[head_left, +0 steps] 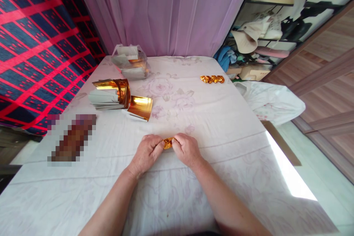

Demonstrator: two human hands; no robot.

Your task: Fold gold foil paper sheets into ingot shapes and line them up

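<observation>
Left hand (148, 151), right hand (188, 149): a foil piece (168, 143) is pinched between them, one end each, midway across the table (166, 199)! Beyond, from the left, a foil stack (106, 96) is seen, then a bag (139, 52) filled with sheets (132, 72), loose foils (140, 107) beside the stack, and, far right, gold lumps (212, 79) lined up.

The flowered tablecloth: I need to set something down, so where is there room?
Bare cloth lies between the right hand and the gold foil row, and beside the right forearm. Crowded: far left, with paper stack, gold sheets and bag.
</observation>
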